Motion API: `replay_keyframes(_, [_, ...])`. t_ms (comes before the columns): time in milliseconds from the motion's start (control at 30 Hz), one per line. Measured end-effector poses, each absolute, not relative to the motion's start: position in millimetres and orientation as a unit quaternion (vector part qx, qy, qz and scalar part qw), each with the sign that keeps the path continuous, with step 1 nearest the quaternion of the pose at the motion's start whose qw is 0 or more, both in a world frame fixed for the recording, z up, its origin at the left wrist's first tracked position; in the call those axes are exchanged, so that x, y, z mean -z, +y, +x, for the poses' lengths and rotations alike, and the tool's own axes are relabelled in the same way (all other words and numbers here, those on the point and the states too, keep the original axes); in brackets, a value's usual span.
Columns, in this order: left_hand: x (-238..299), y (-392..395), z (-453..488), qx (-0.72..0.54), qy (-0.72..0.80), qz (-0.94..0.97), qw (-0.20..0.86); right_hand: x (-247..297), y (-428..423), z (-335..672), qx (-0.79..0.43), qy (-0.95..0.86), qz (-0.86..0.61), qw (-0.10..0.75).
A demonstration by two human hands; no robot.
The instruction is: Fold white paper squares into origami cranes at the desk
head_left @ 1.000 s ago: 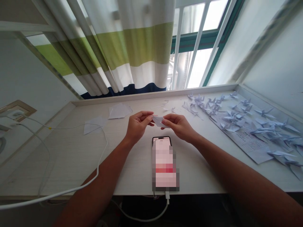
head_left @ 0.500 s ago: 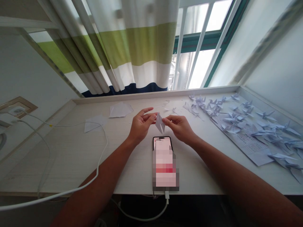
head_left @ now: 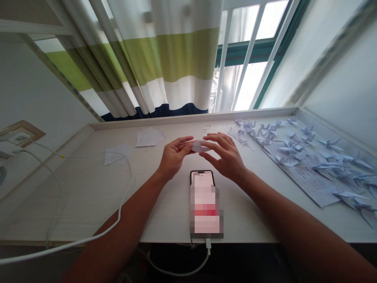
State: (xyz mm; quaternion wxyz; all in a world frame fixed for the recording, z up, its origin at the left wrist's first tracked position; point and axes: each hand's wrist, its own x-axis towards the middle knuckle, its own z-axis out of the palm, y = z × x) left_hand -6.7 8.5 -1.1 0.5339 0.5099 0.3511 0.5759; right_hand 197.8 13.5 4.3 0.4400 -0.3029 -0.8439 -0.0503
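Between thumb and fingers of my left hand is a small folded white paper, held sideways above the desk. My right hand is at the paper's right end, thumb and fingers spread apart around it; whether a fingertip touches it is hard to tell. Just below the hands lies a phone with a lit, partly blurred screen. Many folded paper cranes are gathered on the right side of the desk.
White paper sheets and another sheet lie at the left on the desk. A white cable crosses over my left forearm. A charging plug is in the phone's lower end. A printed sheet lies under some cranes.
The folded paper has turned from pointing down to lying sideways. My right hand has loosened its pinch and spread its fingers; my left hand keeps its hold.
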Motion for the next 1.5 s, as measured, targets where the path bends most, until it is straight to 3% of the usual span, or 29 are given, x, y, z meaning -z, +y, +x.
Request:
replay_keyframes(267, [1.5, 9.1, -5.9, -0.559, 0.400, 0.505, 0.521, 1.0, 21.1, 207.9, -0.105, -0.855, -0.313, 0.399])
replay_keyframes(500, [13.4, 16.8, -7.1, -0.561, 0.407, 0.500, 0.519, 6.3, 26.3, 208.0, -0.103, -0.835, -0.358, 0.405])
replay_keyframes(667, [19.1, 20.1, -8.8, -0.528, 0.394, 0.479, 0.581, 14.7, 33.2, 209.0, -0.143, -0.856, -0.334, 0.367])
replay_keyframes(933, [8.7, 21.2, -18.2, -0.525, 0.338, 0.426, 0.655, 11.7, 31.8, 209.0, -0.180, -0.843, -0.309, 0.401])
replay_keyframes(1267, [16.7, 23.2, -18.6, -0.518, 0.426, 0.524, 0.524, 15.4, 35.2, 212.1, -0.187, -0.832, -0.351, 0.387])
replay_keyframes(1500, [20.1, 23.5, -13.1, -0.540, 0.449, 0.486, 0.521, 17.5, 38.7, 208.5, -0.097, -0.871, -0.319, 0.361])
